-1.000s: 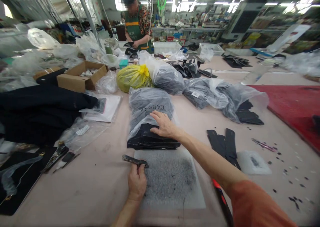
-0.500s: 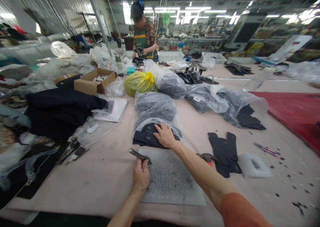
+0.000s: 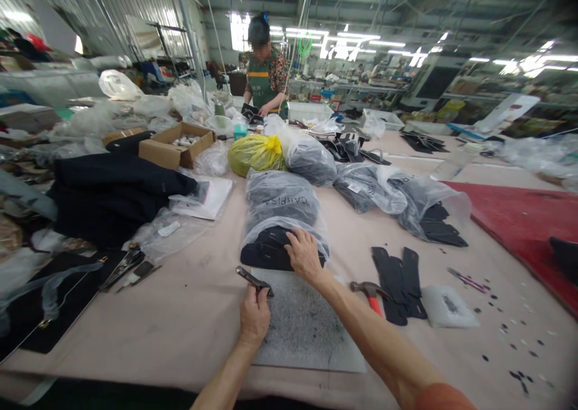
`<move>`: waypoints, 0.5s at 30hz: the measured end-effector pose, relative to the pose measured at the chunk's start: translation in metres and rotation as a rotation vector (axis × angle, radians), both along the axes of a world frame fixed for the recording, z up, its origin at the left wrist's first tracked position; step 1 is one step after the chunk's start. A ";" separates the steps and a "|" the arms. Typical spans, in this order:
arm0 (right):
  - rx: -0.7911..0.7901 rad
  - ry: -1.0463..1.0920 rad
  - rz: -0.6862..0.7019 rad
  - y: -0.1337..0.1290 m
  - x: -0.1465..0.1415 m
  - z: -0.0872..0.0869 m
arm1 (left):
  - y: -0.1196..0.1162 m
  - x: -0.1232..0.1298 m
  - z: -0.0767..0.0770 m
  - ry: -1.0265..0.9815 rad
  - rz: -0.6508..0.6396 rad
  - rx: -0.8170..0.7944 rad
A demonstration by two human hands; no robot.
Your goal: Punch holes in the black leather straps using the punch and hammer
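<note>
My left hand (image 3: 255,315) is closed around a dark metal hole punch (image 3: 248,276), held at a slant over the left edge of a grey, heavily marked board (image 3: 311,326). My right hand (image 3: 306,254) rests with spread fingers on the black strap-like pieces (image 3: 266,245) at the mouth of a clear plastic bag (image 3: 282,199) with lettering on it. Right of the board lies a hammer (image 3: 371,292) with a red handle. Beside it are several loose black pieces (image 3: 397,277) and a whitish block (image 3: 449,306) with a dark worn patch.
More bags of black pieces (image 3: 388,187), a yellow bag (image 3: 255,154) and a cardboard box (image 3: 176,145) stand farther back. Dark cloth (image 3: 112,196) lies left. Small scissors (image 3: 468,280) and scattered black bits lie right, near a red sheet (image 3: 519,229). A co-worker (image 3: 266,73) stands across the table.
The view has shifted slightly. My right hand has moved a little to the right and down over the black pieces, and more of the hammer shows. My left hand still holds the punch.
</note>
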State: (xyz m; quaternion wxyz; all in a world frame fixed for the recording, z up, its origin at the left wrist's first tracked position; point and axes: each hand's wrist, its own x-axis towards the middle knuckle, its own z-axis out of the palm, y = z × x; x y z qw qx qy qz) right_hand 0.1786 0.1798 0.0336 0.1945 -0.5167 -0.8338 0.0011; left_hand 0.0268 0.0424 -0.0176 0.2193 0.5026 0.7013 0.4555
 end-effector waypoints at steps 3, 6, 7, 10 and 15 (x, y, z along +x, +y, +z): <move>-0.004 0.026 0.030 -0.015 0.002 0.009 | 0.000 0.000 0.001 0.001 0.001 0.009; -0.067 -0.024 0.075 -0.025 0.001 0.010 | 0.000 0.000 0.002 0.000 0.003 0.007; -0.088 -0.053 0.093 -0.027 0.001 0.009 | 0.000 0.000 0.002 0.001 0.005 0.008; -0.126 -0.151 0.103 -0.029 -0.004 0.006 | 0.000 0.000 0.000 0.005 0.009 0.017; -0.123 -0.236 0.066 -0.027 -0.014 0.007 | 0.000 0.000 -0.002 0.006 0.003 0.012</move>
